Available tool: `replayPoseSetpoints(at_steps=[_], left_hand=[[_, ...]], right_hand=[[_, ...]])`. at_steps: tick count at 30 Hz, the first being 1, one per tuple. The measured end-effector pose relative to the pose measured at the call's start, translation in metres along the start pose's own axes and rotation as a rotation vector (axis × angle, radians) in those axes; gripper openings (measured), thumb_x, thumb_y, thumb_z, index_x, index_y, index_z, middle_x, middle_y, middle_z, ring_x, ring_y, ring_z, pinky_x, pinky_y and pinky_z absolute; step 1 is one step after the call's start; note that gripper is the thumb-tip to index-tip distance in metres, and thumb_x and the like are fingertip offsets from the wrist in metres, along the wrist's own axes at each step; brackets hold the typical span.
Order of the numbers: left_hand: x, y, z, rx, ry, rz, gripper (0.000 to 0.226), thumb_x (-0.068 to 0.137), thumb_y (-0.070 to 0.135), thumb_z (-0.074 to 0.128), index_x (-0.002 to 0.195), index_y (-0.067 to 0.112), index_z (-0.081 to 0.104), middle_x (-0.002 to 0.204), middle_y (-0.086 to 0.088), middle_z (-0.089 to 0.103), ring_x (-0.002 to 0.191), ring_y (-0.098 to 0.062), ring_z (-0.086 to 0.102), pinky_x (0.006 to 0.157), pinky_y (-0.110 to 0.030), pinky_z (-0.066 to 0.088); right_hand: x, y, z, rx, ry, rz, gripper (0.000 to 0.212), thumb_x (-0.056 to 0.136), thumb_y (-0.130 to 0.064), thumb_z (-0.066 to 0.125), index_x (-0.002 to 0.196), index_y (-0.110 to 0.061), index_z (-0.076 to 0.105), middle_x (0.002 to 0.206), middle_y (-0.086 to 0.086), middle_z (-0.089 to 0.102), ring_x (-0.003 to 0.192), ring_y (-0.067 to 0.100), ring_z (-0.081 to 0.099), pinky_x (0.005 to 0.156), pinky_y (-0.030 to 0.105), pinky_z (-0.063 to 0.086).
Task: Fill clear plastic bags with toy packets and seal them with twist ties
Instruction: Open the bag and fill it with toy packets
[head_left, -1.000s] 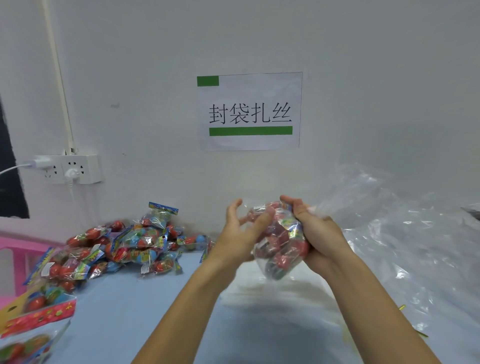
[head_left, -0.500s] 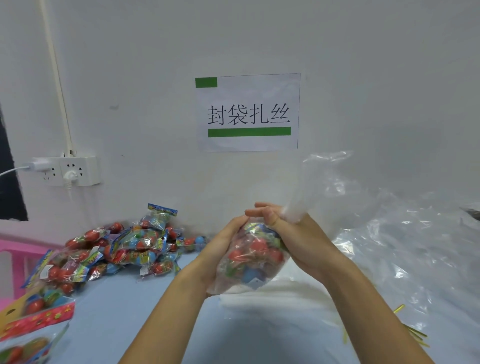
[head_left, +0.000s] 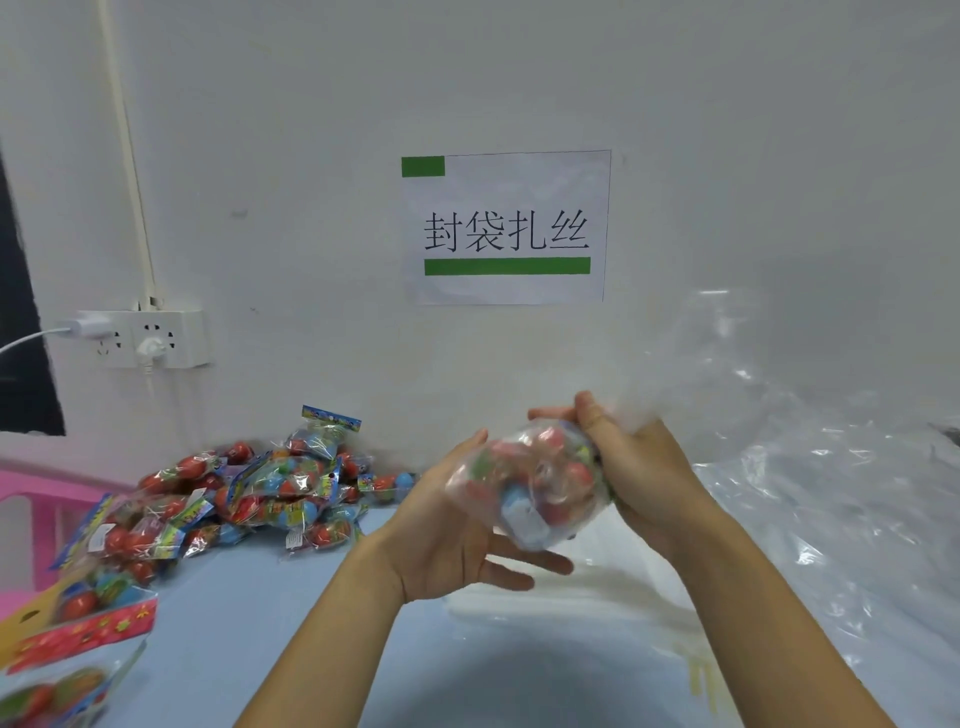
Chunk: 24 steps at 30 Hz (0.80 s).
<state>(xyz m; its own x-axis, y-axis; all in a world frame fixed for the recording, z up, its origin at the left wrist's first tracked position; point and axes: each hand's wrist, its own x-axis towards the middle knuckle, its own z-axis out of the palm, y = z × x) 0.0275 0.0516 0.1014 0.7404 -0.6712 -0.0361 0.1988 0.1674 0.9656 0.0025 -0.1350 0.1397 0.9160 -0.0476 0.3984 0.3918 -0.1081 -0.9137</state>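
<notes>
**Hands on a filled bag, held above the tabletop**

Right hand (head_left: 631, 467) gripped the clear plastic bag (head_left: 530, 486) at its gathered neck, thumb and fingers curled round the plastic just above the packed part. Loose film rose from that grip up and to the right, blurred against the wall. Left hand (head_left: 457, 530) sat beside and under the bag's bulge, palm turned toward it, fingers extended beneath; fingers looked straight, not curled round anything. Bag was blurred; red, blue and green toy packets showed through it. It hung in the air between both hands, over the pale blue tabletop (head_left: 234, 623).

Heap of loose toy packets (head_left: 260, 493) lay on the tabletop to the left, against the wall. More packets with a red and yellow card (head_left: 78, 631) sat at the near left edge. Sheets of clear plastic (head_left: 831, 519) were piled on the right side. Yellow twist ties (head_left: 698, 675) lay under film near the right forearm. On the wall: a paper sign (head_left: 506, 226) with green bars, and a white power strip (head_left: 143, 338) with plugs in it. A pink object (head_left: 31, 493) stood at far left.
</notes>
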Motion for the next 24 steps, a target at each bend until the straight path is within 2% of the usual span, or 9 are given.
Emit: replayPoseSetpoints(at_steps=[3, 5, 7, 10, 13, 15, 18, 22, 24], left_hand=[[0.002, 0.001, 0.006, 0.136, 0.046, 0.08, 0.078, 0.088, 0.082, 0.02, 0.148, 0.037, 0.041, 0.144, -0.009, 0.055, 0.127, -0.036, 0.055, 0.095, -0.051, 0.052], [0.007, -0.001, 0.01, 0.196, 0.039, 0.232, 0.096, 0.064, 0.093, 0.043, 0.148, 0.049, 0.032, 0.149, 0.008, 0.049, 0.136, -0.024, 0.048, 0.106, -0.052, 0.045], [0.011, -0.005, 0.015, 0.261, 0.038, 0.401, 0.104, 0.058, 0.082, 0.067, 0.149, 0.051, 0.025, 0.147, 0.018, 0.048, 0.136, -0.012, 0.047, 0.107, -0.044, 0.046], [0.018, -0.011, 0.018, 0.46, 0.112, 0.528, 0.091, 0.07, 0.043, 0.086, 0.141, 0.057, 0.03, 0.134, 0.02, 0.058, 0.126, -0.003, 0.054, 0.099, -0.027, 0.051], [0.023, -0.013, 0.024, 0.463, 0.333, 0.656, 0.049, 0.07, 0.049, 0.08, 0.11, 0.058, 0.054, 0.111, 0.017, 0.069, 0.107, -0.005, 0.066, 0.083, -0.021, 0.055], [0.027, -0.013, 0.023, 0.347, 0.42, 0.707, 0.039, 0.072, 0.053, 0.076, 0.107, 0.046, 0.06, 0.105, 0.011, 0.072, 0.102, -0.01, 0.069, 0.078, -0.022, 0.056], [0.023, -0.006, 0.017, 0.236, 0.479, 0.676, 0.046, 0.077, 0.05, 0.072, 0.115, 0.025, 0.063, 0.106, 0.0, 0.075, 0.101, -0.02, 0.072, 0.082, -0.034, 0.059], [0.015, 0.001, 0.016, 0.149, 0.475, 0.543, 0.057, 0.085, 0.057, 0.058, 0.121, 0.014, 0.067, 0.113, -0.011, 0.073, 0.107, -0.029, 0.07, 0.094, -0.044, 0.056], [0.014, 0.0, 0.011, 0.005, 0.437, 0.434, 0.059, 0.093, 0.06, 0.044, 0.117, 0.013, 0.071, 0.116, -0.016, 0.072, 0.109, -0.032, 0.068, 0.1, -0.049, 0.051]], right_hand=[[0.006, 0.003, -0.011, 0.158, 0.185, 0.138, 0.04, 0.104, -0.032, 0.05, 0.084, -0.012, 0.08, 0.084, 0.007, 0.078, 0.077, 0.022, 0.074, 0.065, 0.032, 0.058], [0.007, 0.008, -0.013, 0.226, 0.246, 0.211, 0.041, 0.104, -0.03, 0.05, 0.082, -0.011, 0.079, 0.084, 0.009, 0.078, 0.076, 0.024, 0.074, 0.066, 0.034, 0.06], [0.007, 0.01, -0.01, 0.26, 0.307, 0.264, 0.039, 0.105, -0.029, 0.049, 0.087, -0.009, 0.078, 0.083, 0.01, 0.078, 0.075, 0.026, 0.075, 0.069, 0.039, 0.061], [0.008, 0.013, -0.002, 0.337, 0.362, 0.287, 0.035, 0.104, -0.026, 0.05, 0.085, -0.006, 0.072, 0.067, 0.006, 0.075, 0.058, 0.021, 0.073, 0.053, 0.033, 0.057], [0.006, 0.012, 0.007, 0.33, 0.361, 0.295, 0.031, 0.103, -0.026, 0.054, 0.085, -0.003, 0.067, 0.06, 0.006, 0.073, 0.052, 0.02, 0.071, 0.043, 0.028, 0.053], [0.006, 0.011, 0.015, 0.324, 0.333, 0.305, 0.031, 0.101, -0.028, 0.057, 0.093, 0.0, 0.067, 0.074, 0.013, 0.075, 0.063, 0.026, 0.074, 0.052, 0.032, 0.057], [0.005, 0.009, 0.024, 0.284, 0.274, 0.294, 0.038, 0.1, -0.035, 0.058, 0.102, 0.002, 0.066, 0.089, 0.017, 0.075, 0.076, 0.029, 0.075, 0.06, 0.033, 0.059], [-0.001, 0.003, 0.028, 0.151, 0.164, 0.212, 0.04, 0.1, -0.043, 0.054, 0.091, -0.011, 0.077, 0.087, 0.01, 0.078, 0.08, 0.025, 0.076, 0.08, 0.043, 0.062], [-0.006, -0.002, 0.027, 0.101, 0.074, 0.126, 0.038, 0.102, -0.047, 0.048, 0.099, -0.024, 0.078, 0.095, -0.004, 0.078, 0.093, 0.019, 0.074, 0.088, 0.041, 0.06]])
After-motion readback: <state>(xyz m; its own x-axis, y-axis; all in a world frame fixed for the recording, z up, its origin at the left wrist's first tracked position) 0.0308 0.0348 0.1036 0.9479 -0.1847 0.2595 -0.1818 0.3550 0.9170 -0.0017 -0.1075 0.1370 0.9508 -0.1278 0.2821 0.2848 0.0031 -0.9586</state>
